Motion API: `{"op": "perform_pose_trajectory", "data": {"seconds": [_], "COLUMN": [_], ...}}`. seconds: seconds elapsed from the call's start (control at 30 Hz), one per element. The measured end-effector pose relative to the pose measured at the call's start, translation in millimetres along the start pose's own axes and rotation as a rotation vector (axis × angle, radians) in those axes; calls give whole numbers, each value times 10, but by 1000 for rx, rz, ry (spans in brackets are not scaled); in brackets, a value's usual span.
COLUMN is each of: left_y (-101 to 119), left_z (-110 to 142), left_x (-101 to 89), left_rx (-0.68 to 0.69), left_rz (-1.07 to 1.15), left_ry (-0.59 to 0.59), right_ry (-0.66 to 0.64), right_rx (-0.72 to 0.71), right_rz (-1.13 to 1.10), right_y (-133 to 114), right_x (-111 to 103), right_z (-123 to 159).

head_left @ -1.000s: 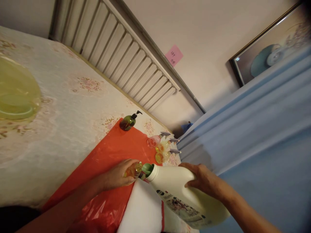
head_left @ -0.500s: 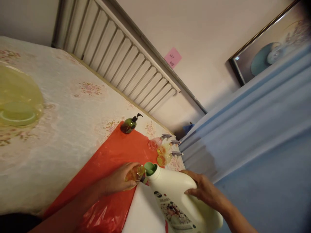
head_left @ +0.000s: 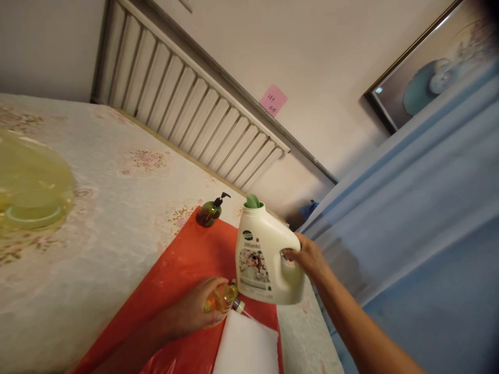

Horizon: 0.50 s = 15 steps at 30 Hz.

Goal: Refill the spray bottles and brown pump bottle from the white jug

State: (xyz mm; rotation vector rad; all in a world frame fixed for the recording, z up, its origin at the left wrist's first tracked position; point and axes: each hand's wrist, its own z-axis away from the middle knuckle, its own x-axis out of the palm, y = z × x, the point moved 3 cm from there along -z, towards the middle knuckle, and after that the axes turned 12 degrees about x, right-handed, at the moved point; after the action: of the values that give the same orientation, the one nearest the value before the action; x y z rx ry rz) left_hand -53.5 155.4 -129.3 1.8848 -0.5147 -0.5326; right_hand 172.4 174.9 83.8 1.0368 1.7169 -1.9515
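Jug [head_left: 259, 254]: you hold it upright in your right hand [head_left: 306, 257], the grip clenched around the handle on its right side. Its base hangs just above the red sheet [head_left: 187, 259], and its green spout [head_left: 252, 201] points up and away from you. Your left hand [head_left: 191, 311] is near you and left of the jug, wrapped around a small bottle [head_left: 222, 298] of amber liquid. The bottle lies tilted, with its neck pointing right towards the jug's base, just beside it. I cannot tell whether the neck is capped. A white pad [head_left: 245, 348] lies on the near end of the sheet, below the bottle's neck. A green pump bottle [head_left: 210, 210] stands at the far edge of the sheet, left of the jug. Out on the left of the cloth-covered surface [head_left: 117, 208] sits a yellow-green bowl [head_left: 31, 192]. As I judge it, this is the pause between pouring and setting things down: the jug is righted, nothing runs from the spout, and the bottle is not yet stood up. Any move from here calls for a level jug, since the spout looks open. It also calls for a firm hold on the bottle, brought upright before you loosen that grip, with the neck kept over the pad to catch drips.
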Motion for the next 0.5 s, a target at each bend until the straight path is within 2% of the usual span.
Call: {"op": "perform_pose_trajectory", "data": {"seconds": [0.23,0.5], "left_y": [-4,-69], "left_z": [-1,41], "left_x": [-9,-18], "left_rx": [-20,11], "left_rz": [24,68], "left_ry": [-6,7], "right_ry": [53,0], "right_rx": [-26,2], "right_rz": [-286,-591], "right_y": [49,253], "right_x": [559,1251], "right_z": [-491,-553]}}
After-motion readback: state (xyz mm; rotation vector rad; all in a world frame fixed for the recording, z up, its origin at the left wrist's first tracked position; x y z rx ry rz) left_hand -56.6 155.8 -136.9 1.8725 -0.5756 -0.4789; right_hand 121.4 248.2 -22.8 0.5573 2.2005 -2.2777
